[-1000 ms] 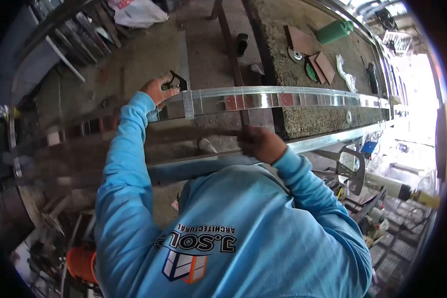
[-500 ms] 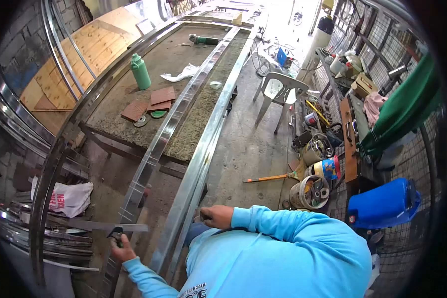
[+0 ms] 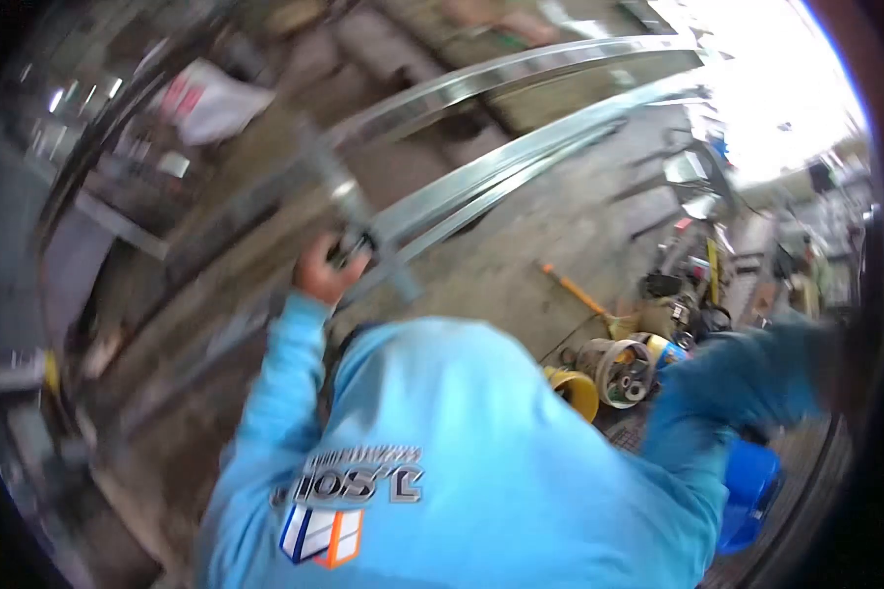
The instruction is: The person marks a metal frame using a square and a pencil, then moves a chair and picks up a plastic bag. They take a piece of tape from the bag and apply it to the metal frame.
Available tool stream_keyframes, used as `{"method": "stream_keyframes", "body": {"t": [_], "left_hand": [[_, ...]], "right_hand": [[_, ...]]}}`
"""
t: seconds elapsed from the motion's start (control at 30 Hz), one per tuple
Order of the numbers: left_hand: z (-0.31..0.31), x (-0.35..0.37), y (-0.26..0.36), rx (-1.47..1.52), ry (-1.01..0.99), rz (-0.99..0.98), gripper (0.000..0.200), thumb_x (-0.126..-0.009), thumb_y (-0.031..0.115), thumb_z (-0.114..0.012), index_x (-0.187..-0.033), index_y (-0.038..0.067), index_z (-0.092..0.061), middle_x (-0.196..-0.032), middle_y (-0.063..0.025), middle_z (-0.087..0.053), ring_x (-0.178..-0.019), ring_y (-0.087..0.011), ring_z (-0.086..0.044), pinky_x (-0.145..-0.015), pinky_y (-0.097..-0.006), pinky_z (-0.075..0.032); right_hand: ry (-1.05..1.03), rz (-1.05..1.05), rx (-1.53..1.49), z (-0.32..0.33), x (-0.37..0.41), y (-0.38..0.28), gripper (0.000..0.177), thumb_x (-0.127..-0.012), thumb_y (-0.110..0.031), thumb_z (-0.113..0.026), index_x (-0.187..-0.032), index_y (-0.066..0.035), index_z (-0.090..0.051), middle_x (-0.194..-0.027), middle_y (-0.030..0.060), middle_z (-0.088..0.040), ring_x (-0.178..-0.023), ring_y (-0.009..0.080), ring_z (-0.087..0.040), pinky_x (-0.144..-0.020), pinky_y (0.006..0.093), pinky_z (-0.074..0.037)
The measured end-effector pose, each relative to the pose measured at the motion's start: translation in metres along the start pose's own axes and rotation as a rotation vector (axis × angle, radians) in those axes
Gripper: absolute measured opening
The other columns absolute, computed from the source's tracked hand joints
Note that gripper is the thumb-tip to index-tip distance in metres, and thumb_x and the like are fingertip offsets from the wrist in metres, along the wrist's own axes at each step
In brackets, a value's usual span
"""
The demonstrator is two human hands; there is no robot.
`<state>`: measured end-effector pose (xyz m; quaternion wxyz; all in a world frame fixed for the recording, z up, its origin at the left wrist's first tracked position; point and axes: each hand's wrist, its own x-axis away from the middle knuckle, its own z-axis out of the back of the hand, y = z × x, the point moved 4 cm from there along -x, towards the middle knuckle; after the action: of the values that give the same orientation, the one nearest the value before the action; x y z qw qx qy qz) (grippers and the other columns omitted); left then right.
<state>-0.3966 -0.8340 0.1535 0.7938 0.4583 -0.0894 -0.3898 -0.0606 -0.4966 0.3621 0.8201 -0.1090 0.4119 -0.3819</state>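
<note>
My left hand (image 3: 326,272) is closed around the dark head of a combination square (image 3: 342,187). The square's long steel blade slants across a metal tube marked with lines (image 3: 442,95) in this view. Its lower end overlaps the near end of paired bright metal tubes (image 3: 501,162). Raised far out to the right, my right hand (image 3: 840,365) is blurred and dark at the image border, its fingers smeared by motion.
A white sack with red print (image 3: 211,103) lies at the upper left. On the right are a yellow bucket (image 3: 575,393), a white bucket of discs (image 3: 614,375), a blue container (image 3: 751,491), an orange-handled tool (image 3: 572,288) and a chair (image 3: 697,177).
The view has swung and tilted, and is now blurred. My left hand has lifted the combination square, its blade turned steeper. My right hand has gone from near my lap out to the right.
</note>
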Motion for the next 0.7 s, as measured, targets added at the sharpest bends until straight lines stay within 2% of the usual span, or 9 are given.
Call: {"method": "stream_keyframes", "body": {"t": [0.07, 0.17, 0.27, 0.3, 0.47, 0.53, 0.63, 0.7], "left_hand": [[0.03, 0.008, -0.021, -0.009, -0.064, 0.09, 0.042, -0.071, 0.04, -0.077, -0.084, 0.003, -0.061, -0.079, -0.0172, -0.065, -0.07, -0.03, -0.063, -0.064, -0.0402, -0.049], [0.083, 0.029, -0.068, -0.097, -0.088, 0.074, 0.046, -0.074, 0.044, -0.075, -0.092, 0.004, -0.062, -0.079, -0.0141, -0.065, -0.069, -0.0259, -0.062, -0.066, -0.0385, -0.05], [0.137, 0.063, -0.089, -0.003, -0.016, 0.174, 0.041, -0.075, 0.039, -0.075, -0.086, 0.003, -0.06, -0.077, -0.0135, -0.063, -0.07, -0.027, -0.062, -0.064, -0.0395, -0.049], [0.155, 0.071, -0.092, -0.033, 0.06, 0.14, 0.039, -0.077, 0.038, -0.075, -0.087, 0.003, -0.06, -0.077, -0.0108, -0.063, -0.069, -0.0236, -0.06, -0.064, -0.0377, -0.049], [0.221, 0.095, -0.142, 0.02, 0.129, 0.19, 0.039, -0.078, 0.039, -0.075, -0.089, 0.004, -0.061, -0.076, -0.0088, -0.062, -0.068, -0.0212, -0.059, -0.064, -0.0353, -0.048], [0.234, 0.092, -0.153, 0.035, 0.103, 0.18, 0.04, -0.078, 0.039, -0.075, -0.089, 0.003, -0.061, -0.076, -0.0094, -0.062, -0.068, -0.0221, -0.059, -0.064, -0.0357, -0.048], [0.24, 0.08, -0.175, 0.003, 0.077, 0.181, 0.04, -0.079, 0.04, -0.074, -0.091, 0.003, -0.062, -0.082, -0.0067, -0.062, -0.073, -0.0181, -0.056, -0.068, -0.0356, -0.047], [0.239, 0.066, -0.176, -0.001, 0.123, 0.136, 0.038, -0.078, 0.037, -0.075, -0.087, 0.003, -0.061, -0.077, -0.0094, -0.062, -0.069, -0.0221, -0.058, -0.065, -0.0363, -0.048]], "right_hand": [[0.099, 0.051, 0.016, 0.026, -0.024, -0.02, 0.023, -0.089, -0.019, -0.053, -0.101, 0.0, -0.052, -0.092, 0.0232, -0.06, -0.085, 0.04, -0.059, -0.074, 0.0473, -0.048], [0.179, 0.06, 0.075, 0.044, -0.036, -0.046, 0.023, -0.089, -0.018, -0.053, -0.102, 0.0, -0.052, -0.092, 0.0227, -0.06, -0.085, 0.0389, -0.06, -0.074, 0.0462, -0.048], [0.198, 0.048, 0.119, 0.053, -0.027, -0.071, 0.022, -0.089, -0.018, -0.053, -0.102, 0.001, -0.052, -0.092, 0.0222, -0.061, -0.085, 0.0378, -0.06, -0.074, 0.0451, -0.048], [0.194, 0.04, 0.134, 0.051, -0.021, -0.081, 0.022, -0.089, -0.017, -0.053, -0.103, 0.001, -0.052, -0.092, 0.0221, -0.061, -0.085, 0.0374, -0.06, -0.074, 0.0447, -0.049], [0.194, 0.015, 0.167, 0.045, -0.004, -0.126, 0.022, -0.09, -0.016, -0.053, -0.104, 0.001, -0.052, -0.092, 0.0212, -0.061, -0.085, 0.0356, -0.061, -0.073, 0.0429, -0.049], [0.193, 0.002, 0.179, 0.042, 0.0, -0.139, 0.022, -0.09, -0.016, -0.053, -0.104, 0.001, -0.052, -0.092, 0.0209, -0.062, -0.085, 0.0348, -0.061, -0.073, 0.0422, -0.049], [0.204, -0.005, 0.177, 0.038, 0.002, -0.156, 0.022, -0.091, -0.015, -0.053, -0.105, 0.001, -0.052, -0.092, 0.0204, -0.062, -0.085, 0.0337, -0.061, -0.073, 0.0411, -0.05], [0.213, 0.001, 0.163, 0.036, 0.0, -0.166, 0.022, -0.091, -0.015, -0.053, -0.106, 0.001, -0.052, -0.092, 0.0201, -0.062, -0.085, 0.033, -0.061, -0.073, 0.0403, -0.05]]}}
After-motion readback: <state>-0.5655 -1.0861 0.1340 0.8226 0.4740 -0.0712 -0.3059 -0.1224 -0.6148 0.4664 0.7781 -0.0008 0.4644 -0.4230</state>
